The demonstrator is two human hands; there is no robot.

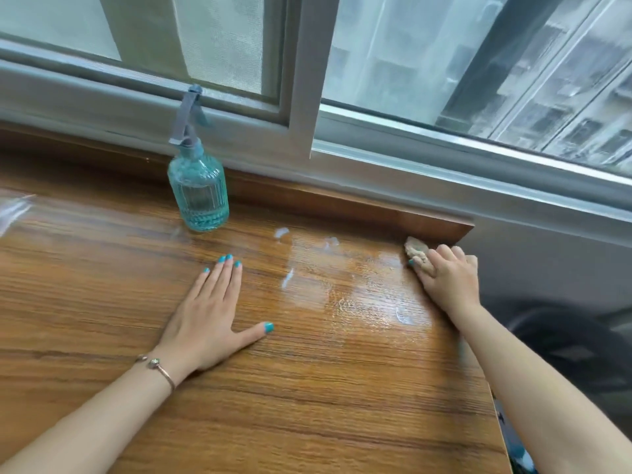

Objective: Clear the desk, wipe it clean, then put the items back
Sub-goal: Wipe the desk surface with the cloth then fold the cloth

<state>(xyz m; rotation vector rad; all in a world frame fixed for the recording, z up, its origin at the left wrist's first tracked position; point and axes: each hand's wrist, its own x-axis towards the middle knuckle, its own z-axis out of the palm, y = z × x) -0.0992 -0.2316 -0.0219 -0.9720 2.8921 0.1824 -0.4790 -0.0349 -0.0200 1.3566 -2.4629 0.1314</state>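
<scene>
Left hand: the left hand (208,313) is lying palm down on the wooden counter (307,388), near its middle. Its fingers (224,278) are lying straight and close together, the thumb is sticking out to the side, and it is holding nothing. A thin bracelet (155,366) is sitting on the wrist.

Right hand: the right hand (448,278) is reaching to the far right corner of the counter, its fingers curling over a beige cloth (418,253) and pressing it down onto the wood.

Cloth: the bunched cloth is lying under the right fingertips, right at the counter's right edge. It is sitting just beside the low wooden back ledge (359,208); whether it is touching the ledge I cannot tell.

Counter: wet streaks (345,299) and whitish smears are shining on the wood between the two hands, mostly nearer the right hand.

Spray bottle: a ribbed blue-green glass spray bottle (198,193) with a grey trigger head is standing upright at the back of the counter, next to the back ledge, beyond the left hand and well apart from the cloth. Some liquid is showing in its lower part.

Surroundings: a grey-framed sliding window (301,63) is running behind the counter, with blurred buildings showing through the right pane. A dark rounded object (561,347) is lying to the right of the counter, too blurred to identify.
</scene>
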